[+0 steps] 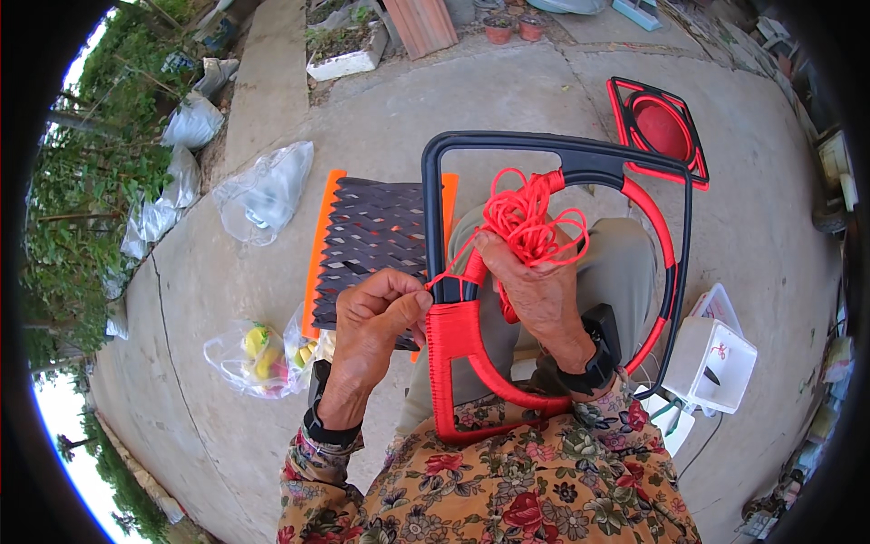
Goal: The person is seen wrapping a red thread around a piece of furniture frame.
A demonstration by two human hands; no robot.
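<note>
A dark metal frame [562, 140], a rounded square around a ring, rests upright across my lap. Tightly wound red cord [458, 354] covers its lower left corner and much of the ring; the upper bar is bare. My right hand [539, 304] reaches inside the ring, its fingers closed around a loose bundle of red cord [530, 222]. At the left bar, just above the wound part, my left hand [385, 313] pinches a strand of that cord between thumb and fingers. The strand runs from the bundle across the bar.
A woven grey stool with orange edges [323, 263] stands left of my knees. Plastic bags [267, 190] lie on the concrete, one holding yellow fruit [263, 349]. A second red-wrapped frame [657, 127] lies far right. Near my right knee sits a white container [720, 363].
</note>
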